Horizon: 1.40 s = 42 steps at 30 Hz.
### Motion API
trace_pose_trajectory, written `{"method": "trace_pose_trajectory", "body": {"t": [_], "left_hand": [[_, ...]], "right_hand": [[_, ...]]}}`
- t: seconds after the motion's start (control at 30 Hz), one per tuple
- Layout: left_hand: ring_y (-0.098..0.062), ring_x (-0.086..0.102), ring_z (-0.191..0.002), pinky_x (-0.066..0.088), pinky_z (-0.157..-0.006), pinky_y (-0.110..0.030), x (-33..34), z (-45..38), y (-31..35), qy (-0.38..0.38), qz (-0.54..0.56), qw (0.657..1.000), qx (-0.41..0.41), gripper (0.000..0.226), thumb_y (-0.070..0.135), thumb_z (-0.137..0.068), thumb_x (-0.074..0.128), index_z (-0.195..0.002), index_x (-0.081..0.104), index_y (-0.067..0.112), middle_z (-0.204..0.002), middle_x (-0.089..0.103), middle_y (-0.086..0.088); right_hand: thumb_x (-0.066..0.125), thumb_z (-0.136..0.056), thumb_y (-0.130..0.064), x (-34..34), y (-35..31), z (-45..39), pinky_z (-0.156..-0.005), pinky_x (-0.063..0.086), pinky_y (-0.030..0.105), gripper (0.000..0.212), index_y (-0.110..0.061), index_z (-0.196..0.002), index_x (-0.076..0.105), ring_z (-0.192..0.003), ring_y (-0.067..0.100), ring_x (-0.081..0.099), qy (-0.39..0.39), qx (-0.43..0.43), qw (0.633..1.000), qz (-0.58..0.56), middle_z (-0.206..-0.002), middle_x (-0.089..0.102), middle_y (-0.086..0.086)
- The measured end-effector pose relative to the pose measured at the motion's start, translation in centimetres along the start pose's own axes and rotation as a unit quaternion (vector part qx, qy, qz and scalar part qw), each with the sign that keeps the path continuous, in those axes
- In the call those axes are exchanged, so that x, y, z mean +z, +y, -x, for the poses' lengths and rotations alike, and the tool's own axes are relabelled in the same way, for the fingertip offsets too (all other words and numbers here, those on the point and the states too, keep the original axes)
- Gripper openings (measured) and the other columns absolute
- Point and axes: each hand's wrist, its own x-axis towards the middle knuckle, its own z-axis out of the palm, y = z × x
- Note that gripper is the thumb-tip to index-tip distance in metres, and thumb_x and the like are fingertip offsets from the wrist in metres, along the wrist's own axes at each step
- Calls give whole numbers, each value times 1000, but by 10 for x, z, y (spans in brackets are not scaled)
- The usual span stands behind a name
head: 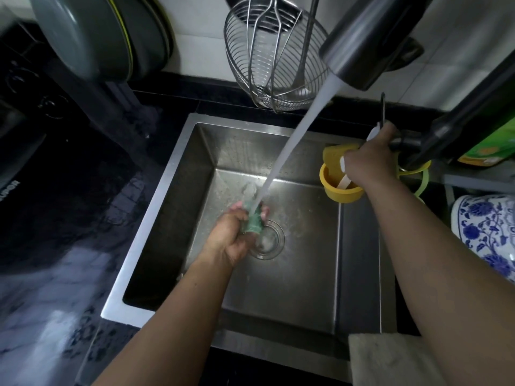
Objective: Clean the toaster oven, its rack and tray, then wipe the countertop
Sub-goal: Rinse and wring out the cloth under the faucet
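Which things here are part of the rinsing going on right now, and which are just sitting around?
In use: green scrub pad, left hand, water stream, faucet handle, right hand, sink.

Idle: wire strainer, yellow cup, blue-and-white jar, pans.

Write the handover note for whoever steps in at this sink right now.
Left hand: grips the green scrubber under the running water, over the drain.
Right hand: grips the tap handle at the sink's right rim.
Sink: holds no dishes; yellow caddy with a sponge hangs at its right wall.
Toaster oven, rack and tray: not in view, so their state cannot be told.
Done: scrubber is wet.
Left: probably shut off the tap, wring out, then wipe the countertop.
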Motion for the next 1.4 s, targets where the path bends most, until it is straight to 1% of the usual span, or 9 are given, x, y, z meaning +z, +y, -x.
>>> {"method": "trace_pose_trajectory", "body": {"t": [0.13, 0.23, 0.33, 0.4, 0.57, 0.7, 0.87, 0.97, 1.4], "left_hand": [[-15, 44, -46, 34, -33, -18, 2, 4, 11, 99, -118, 986, 69, 27, -4, -101, 38, -110, 59, 9, -67, 57, -11], [-19, 50, -45, 40, -40, -22, 6, 32, 23, 44, -229, 972, 21, 23, -4, -90, 43, -103, 62, 0, -64, 54, -10], [-25, 68, -83, 58, -76, -36, -1, 44, 35, 3, -287, 958, -10, 54, -20, -84, 54, -128, 55, 11, -97, 66, -14], [-33, 63, -114, 51, -102, -47, -6, 51, 42, 24, -342, 939, 16, 75, -26, -82, 57, -141, 50, 19, -125, 63, -15], [-28, 72, -83, 60, -59, -32, -3, 78, 55, -32, -294, 954, 43, 51, -23, -92, 45, -127, 59, 11, -118, 71, -23], [-11, 58, -54, 41, -38, -23, 0, 98, 50, 10, -339, 935, 101, 43, -18, -93, 42, -119, 65, 7, -77, 70, -6], [-17, 37, -51, 20, -50, -27, 22, 107, 54, -25, -357, 932, 54, 6, 18, -78, 53, -76, 58, 21, -68, 51, -5], [-18, 32, -47, 18, -50, -31, 36, 103, 57, -37, -390, 918, 62, 34, 40, -91, 57, -62, 48, 25, -57, 44, -2], [-23, 39, -37, 29, -44, -27, 55, 48, 49, 68, -463, 870, 155, 16, 16, -95, 55, -81, 59, 11, -50, 43, -9]], "right_hand": [[50, -94, -11, -11, -10, 22, -68, 41, 35, 93, -35, -156, -16, -85, 32, 58, 14, -35, 993, 114, -150, 42, 19], [52, -94, -20, -16, -13, 38, -61, 38, 34, 94, -35, -155, -17, -82, 32, 59, -33, -126, 947, 292, -156, 30, 23], [55, -93, -24, -30, -15, 20, -69, 43, 39, 94, -23, -158, -13, -102, 39, 60, -35, -121, 906, 403, -139, 50, 23], [54, -93, -28, -43, -21, 10, -74, 48, 41, 91, -24, -159, -9, -109, 40, 58, -20, -98, 900, 424, -133, 55, 20], [48, -96, -26, -52, -31, 14, -86, 50, 45, 73, -25, -158, 9, -119, 43, 54, -33, -56, 951, 303, -141, 49, 21], [54, -89, -29, -41, 8, 73, -80, 48, 38, 55, -24, -142, 40, -107, 35, 60, -100, -56, 986, 118, -116, 57, 3], [53, -97, -23, -42, 54, 141, -82, 49, 38, 50, -24, -145, 42, -115, 27, 55, -168, -4, 986, -16, -140, 50, 9], [52, -97, -25, -50, 73, 157, -93, 52, 47, 45, -24, -141, 48, -114, 28, 57, -148, 34, 988, -43, -136, 52, 9], [52, -95, -22, -51, 108, 178, -80, 47, 35, 36, -23, -130, 58, -91, 22, 56, -103, 65, 987, -101, -124, 59, 4]]}}
